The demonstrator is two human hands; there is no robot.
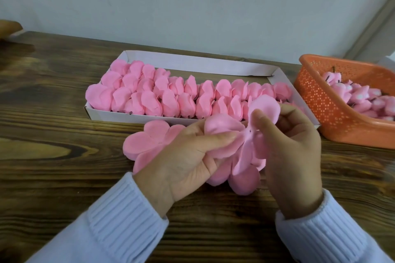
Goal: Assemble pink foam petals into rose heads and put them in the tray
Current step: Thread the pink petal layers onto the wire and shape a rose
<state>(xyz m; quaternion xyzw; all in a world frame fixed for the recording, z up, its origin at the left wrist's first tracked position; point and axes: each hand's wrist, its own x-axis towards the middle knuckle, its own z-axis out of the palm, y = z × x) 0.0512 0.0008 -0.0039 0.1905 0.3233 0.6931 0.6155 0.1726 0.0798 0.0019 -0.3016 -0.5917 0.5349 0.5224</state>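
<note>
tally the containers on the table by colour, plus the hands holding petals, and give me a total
white tray: 1
orange basket: 1
hands holding foam petals: 2, the left hand and the right hand
total: 4

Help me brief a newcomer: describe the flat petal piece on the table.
Find the white tray of roses on the wooden table. Before its near wall, partly under the left hand, lies the flat petal piece: spread open, unlike the rolled roses or held petals.
</note>
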